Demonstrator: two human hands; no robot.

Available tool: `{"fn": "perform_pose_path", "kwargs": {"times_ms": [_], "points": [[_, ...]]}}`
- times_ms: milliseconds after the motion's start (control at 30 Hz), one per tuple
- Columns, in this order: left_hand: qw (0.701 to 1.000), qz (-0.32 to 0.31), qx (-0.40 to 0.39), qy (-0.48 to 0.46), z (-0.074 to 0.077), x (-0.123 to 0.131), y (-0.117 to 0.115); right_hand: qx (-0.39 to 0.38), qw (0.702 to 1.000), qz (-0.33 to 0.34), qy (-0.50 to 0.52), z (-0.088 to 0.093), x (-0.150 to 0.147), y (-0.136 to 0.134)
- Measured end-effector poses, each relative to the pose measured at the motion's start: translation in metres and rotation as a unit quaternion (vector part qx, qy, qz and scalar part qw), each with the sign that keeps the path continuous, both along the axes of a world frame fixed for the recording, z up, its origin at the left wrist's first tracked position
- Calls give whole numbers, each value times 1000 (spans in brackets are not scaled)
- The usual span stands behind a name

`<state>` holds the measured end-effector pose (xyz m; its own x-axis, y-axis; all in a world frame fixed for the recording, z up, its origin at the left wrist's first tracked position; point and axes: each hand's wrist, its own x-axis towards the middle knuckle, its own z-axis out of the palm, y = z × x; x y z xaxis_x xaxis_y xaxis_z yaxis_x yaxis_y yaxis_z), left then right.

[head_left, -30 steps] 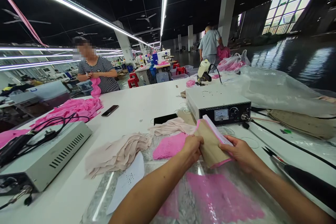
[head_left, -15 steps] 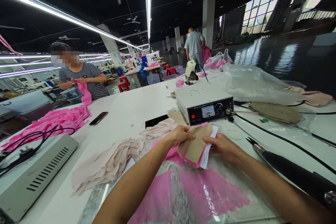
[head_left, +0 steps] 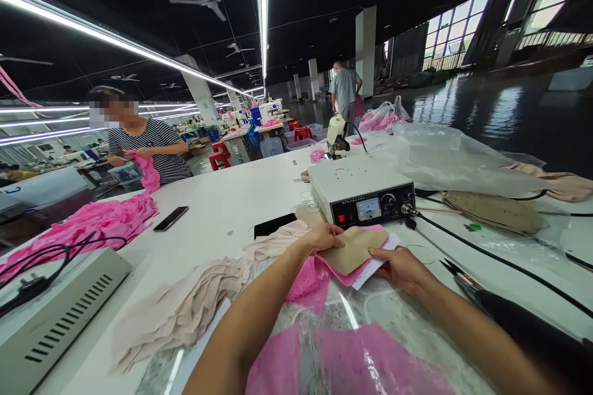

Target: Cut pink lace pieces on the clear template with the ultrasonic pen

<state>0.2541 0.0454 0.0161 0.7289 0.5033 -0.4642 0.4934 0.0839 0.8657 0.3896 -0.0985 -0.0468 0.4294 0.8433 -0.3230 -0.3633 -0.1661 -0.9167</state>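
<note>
Both of my hands grip one layered bundle over the table: a tan card-like piece (head_left: 354, 248) on top, pink fabric (head_left: 382, 234) beneath it, and a white paper sheet (head_left: 370, 273) at the bottom. My left hand (head_left: 324, 238) pinches the bundle's left edge, fingers on the tan piece. At the right edge, my right hand (head_left: 403, 264) has its thumb on top and its other fingers underneath. Below hangs or lies a pink lace piece (head_left: 308, 284); whether it joins the bundle I cannot tell. Pink pieces (head_left: 361, 358) lie under clear plastic in front of me.
A white control box (head_left: 370, 197) stands just beyond my hands. Beige fabric strips (head_left: 185, 308) lie left, near a phone (head_left: 171, 218) and a grey vented box (head_left: 69, 321). Scissors (head_left: 461, 274) and a black cable (head_left: 500, 265) are at right. A co-worker (head_left: 143, 142) handles pink fabric.
The bundle has turned to lie flatter and its right end has swung further right, with my right hand. My left hand keeps its hold. The view has shifted slightly.
</note>
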Motion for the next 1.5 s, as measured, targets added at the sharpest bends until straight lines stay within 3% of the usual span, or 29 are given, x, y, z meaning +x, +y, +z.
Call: {"fn": "perform_pose_path", "kwargs": {"times_ms": [133, 400, 633, 733, 833, 933, 1033, 1133, 1233, 1333, 1500], "points": [[998, 15, -59, -23, -7, -5, -15, 10, 999, 4, -40, 5, 6, 1], [972, 172, -120, -109, -33, -19, -66, 4, 982, 105, -156, 16, -4, -2], [966, 191, -127, -118, -29, -21, -77, -20, 959, 149, -240, 9, 4, 17], [974, 177, -96, -104, -23, -24, -74, 0, 950, 130, -285, 9, 8, 16], [980, 177, -30, -86, -17, -26, -65, 38, 927, 59, -370, 14, 11, 12], [969, 212, 92, -86, -5, -32, -51, 92, 881, -19, -464, 20, 11, 5], [936, 231, 248, -94, 12, -43, -41, 155, 832, -23, -532, 19, 8, -2], [905, 161, 382, -95, 26, -54, -45, 189, 799, -8, -571, 15, 6, -6], [887, 14, 455, -76, 34, -53, -55, 204, 781, -6, -590, 14, 5, -5], [881, -94, 463, -31, 38, -35, -52, 216, 773, 10, -596, 19, 2, -4], [905, -140, 401, 24, 43, -10, -24, 216, 780, 22, -587, 27, -3, -6]]}}
